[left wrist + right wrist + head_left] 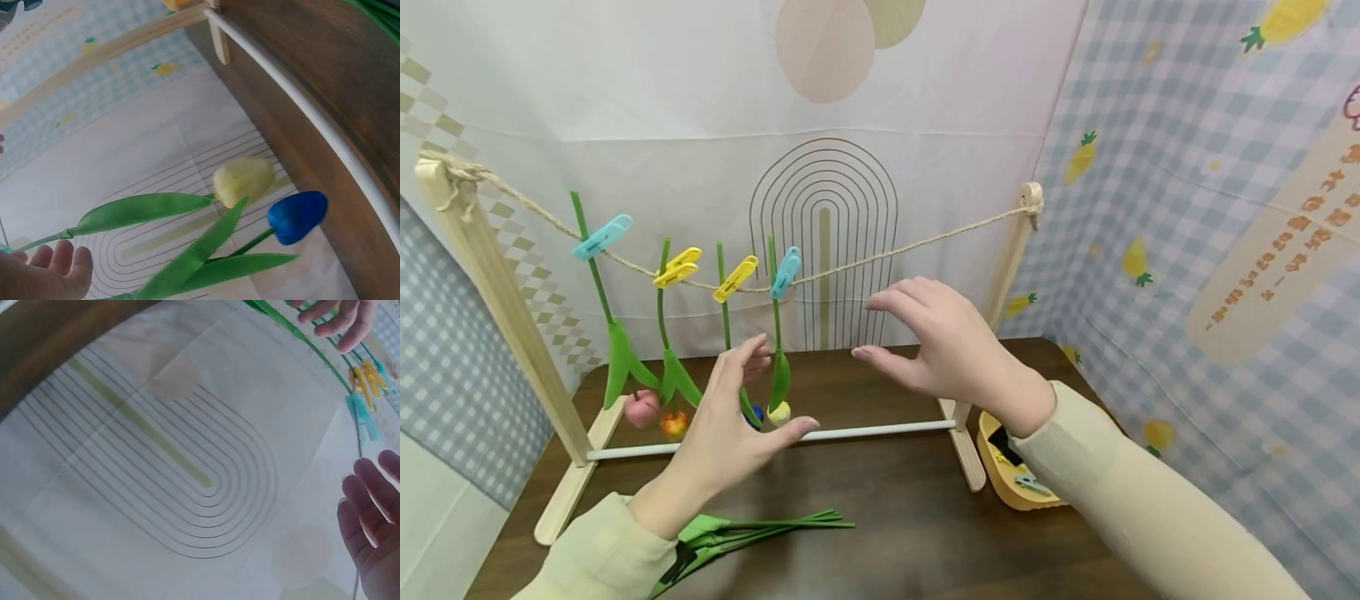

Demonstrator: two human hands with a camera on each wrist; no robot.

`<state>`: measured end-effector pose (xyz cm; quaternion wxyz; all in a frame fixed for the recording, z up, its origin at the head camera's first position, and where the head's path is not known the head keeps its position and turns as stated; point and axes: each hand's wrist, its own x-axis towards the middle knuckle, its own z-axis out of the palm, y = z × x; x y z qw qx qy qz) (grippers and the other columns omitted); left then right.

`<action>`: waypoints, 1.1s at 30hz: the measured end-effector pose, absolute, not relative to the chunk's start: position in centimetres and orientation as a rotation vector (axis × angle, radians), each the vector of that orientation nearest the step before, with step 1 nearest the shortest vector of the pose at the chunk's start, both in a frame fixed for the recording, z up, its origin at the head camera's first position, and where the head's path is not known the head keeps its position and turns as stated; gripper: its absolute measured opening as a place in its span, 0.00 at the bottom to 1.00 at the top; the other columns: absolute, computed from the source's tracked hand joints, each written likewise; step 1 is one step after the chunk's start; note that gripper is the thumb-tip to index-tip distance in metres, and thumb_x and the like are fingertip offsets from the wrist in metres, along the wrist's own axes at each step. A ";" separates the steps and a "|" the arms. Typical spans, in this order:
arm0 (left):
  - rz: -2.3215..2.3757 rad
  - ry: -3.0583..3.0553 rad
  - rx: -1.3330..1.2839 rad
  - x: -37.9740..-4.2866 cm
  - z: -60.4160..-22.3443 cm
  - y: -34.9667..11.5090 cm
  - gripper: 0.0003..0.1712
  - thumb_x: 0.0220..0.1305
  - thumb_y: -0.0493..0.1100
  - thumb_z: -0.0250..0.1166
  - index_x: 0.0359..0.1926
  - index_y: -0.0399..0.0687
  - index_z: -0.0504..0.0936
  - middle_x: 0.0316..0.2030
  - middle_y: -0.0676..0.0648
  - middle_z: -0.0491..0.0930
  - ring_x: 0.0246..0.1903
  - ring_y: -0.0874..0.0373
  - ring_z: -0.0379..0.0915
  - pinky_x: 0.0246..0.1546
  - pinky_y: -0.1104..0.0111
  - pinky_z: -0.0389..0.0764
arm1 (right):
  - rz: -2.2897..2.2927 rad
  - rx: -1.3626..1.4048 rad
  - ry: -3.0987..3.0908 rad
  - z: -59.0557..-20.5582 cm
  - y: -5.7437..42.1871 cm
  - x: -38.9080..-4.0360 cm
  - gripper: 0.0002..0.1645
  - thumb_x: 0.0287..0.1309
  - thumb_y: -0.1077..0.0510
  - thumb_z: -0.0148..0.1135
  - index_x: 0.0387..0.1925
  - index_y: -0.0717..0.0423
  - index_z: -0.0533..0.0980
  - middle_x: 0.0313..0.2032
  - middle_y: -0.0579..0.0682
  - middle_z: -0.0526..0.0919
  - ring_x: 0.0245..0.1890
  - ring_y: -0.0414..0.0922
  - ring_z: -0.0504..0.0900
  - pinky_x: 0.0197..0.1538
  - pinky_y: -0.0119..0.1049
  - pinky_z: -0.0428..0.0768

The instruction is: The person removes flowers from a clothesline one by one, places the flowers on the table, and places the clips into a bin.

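Artificial tulips hang heads down from a twine line, held by blue and yellow clothespins. From left to right come a pink tulip, an orange-yellow tulip, a blue tulip and a pale yellow tulip. My left hand is raised before the blue tulip, partly hiding it in the head view, with thumb and fingers spread and nothing held. To the right of the pale yellow tulip, my right hand hovers near the line, its fingers loosely bent and nothing between them.
Wooden posts carry the line, joined low down by a white rod. More green stems lie on the brown table in front. A yellow tray with clothespins sits at right, partly behind my sleeve.
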<state>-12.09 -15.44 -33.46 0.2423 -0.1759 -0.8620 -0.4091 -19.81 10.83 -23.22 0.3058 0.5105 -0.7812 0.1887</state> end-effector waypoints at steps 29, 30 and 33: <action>-1.452 -2.207 -0.490 -14.6 -31.4 -13.8 0.43 0.62 0.41 0.68 0.72 0.45 0.55 0.62 0.44 0.64 0.61 0.53 0.65 0.61 0.62 0.68 | 0.225 1.269 -2.117 -19.6 3.0 -22.3 0.29 0.63 0.44 0.60 0.56 0.61 0.75 0.47 0.53 0.81 0.49 0.51 0.76 0.56 0.42 0.72; -1.451 -2.194 -0.492 -14.6 -31.3 -13.8 0.41 0.63 0.40 0.67 0.72 0.44 0.56 0.61 0.44 0.65 0.61 0.53 0.66 0.60 0.63 0.69 | 0.208 1.258 -2.128 -19.7 2.9 -22.3 0.28 0.64 0.44 0.59 0.56 0.61 0.76 0.47 0.53 0.81 0.49 0.51 0.76 0.56 0.43 0.72; -1.420 -2.161 -0.495 -14.5 -31.1 -13.7 0.36 0.64 0.38 0.65 0.70 0.42 0.60 0.58 0.44 0.68 0.58 0.53 0.69 0.57 0.64 0.72 | 0.175 1.240 -2.144 -19.8 2.6 -22.2 0.25 0.66 0.46 0.57 0.55 0.60 0.76 0.47 0.52 0.81 0.48 0.50 0.76 0.53 0.43 0.73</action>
